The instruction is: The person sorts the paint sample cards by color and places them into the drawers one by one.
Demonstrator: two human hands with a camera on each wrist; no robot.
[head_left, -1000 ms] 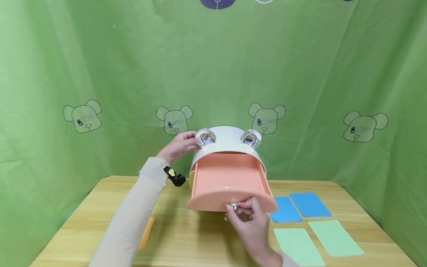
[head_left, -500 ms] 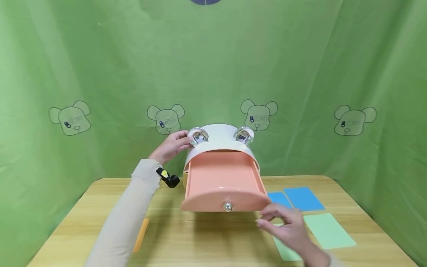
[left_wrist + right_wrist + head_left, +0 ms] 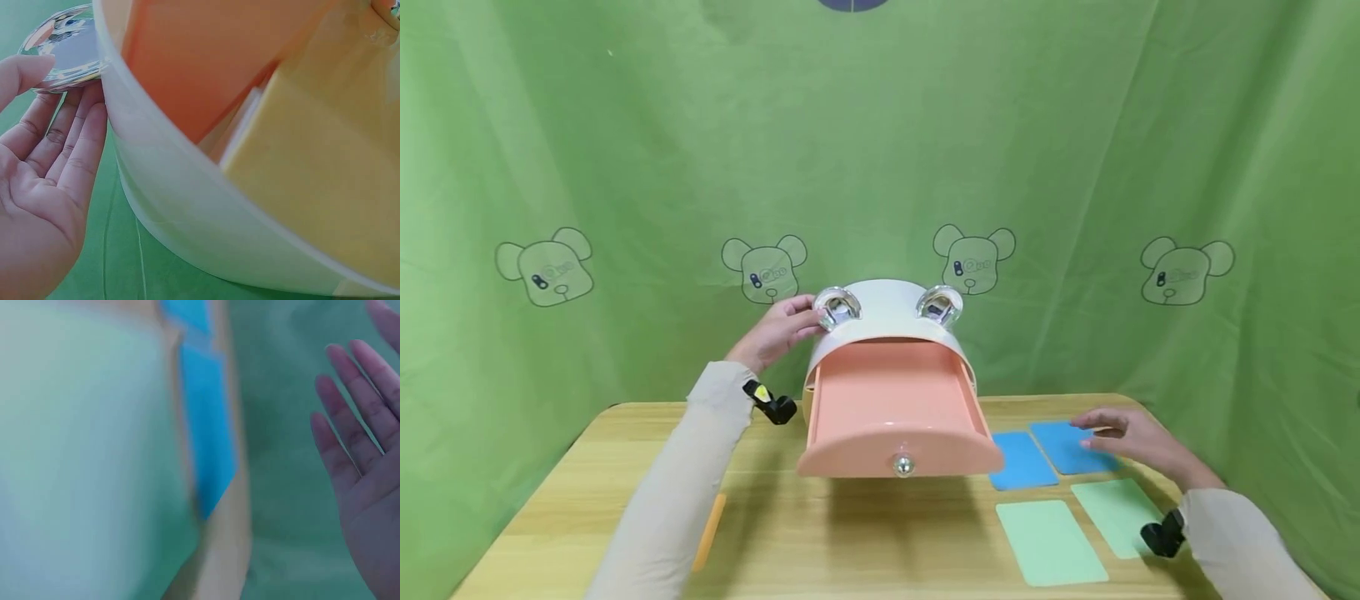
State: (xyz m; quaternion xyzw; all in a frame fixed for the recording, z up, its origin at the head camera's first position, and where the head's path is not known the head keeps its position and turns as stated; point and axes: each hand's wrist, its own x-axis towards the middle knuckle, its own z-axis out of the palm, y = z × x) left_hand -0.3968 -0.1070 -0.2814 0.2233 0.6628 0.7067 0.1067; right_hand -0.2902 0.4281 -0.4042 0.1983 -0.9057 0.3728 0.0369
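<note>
Drawer box (image 3: 886, 308): a white-topped case w/ a yellow lower part (image 3: 312, 156) sits mid-table nr the far edge of the wooden table (image 3: 580, 500).
Drawer (image 3: 891, 387): peach, jutting out of the box toward the table's near edge, its front rounded, w/ a round silver knob (image 3: 904, 465) low at center.
Left hand (image 3: 775, 333): pinches the near-side silver ear (image 3: 837, 308) of the box – thumb on one face, fingers set against the other; the second ear (image 3: 940, 307) stands across the white top.
Right hand (image 3: 1138, 437): hovers or rests over the farther blue card (image 3: 1058, 446), nr the table's far right corner; fingers extended and slightly spread, grip on nothing visible – contact w/ the card can't be told.
Cards: another blue card (image 3: 1025, 461) lies just beside, toward the drawer; two pale green ones (image 3: 1051, 543) lie closer to the near edge, on the right.
Orange strip (image 3: 708, 533): on the table's left half, partly behind the left sleeve (image 3: 662, 500).
Backdrop: green curtain (image 3: 1037, 125) w/ printed bear heads.
</note>
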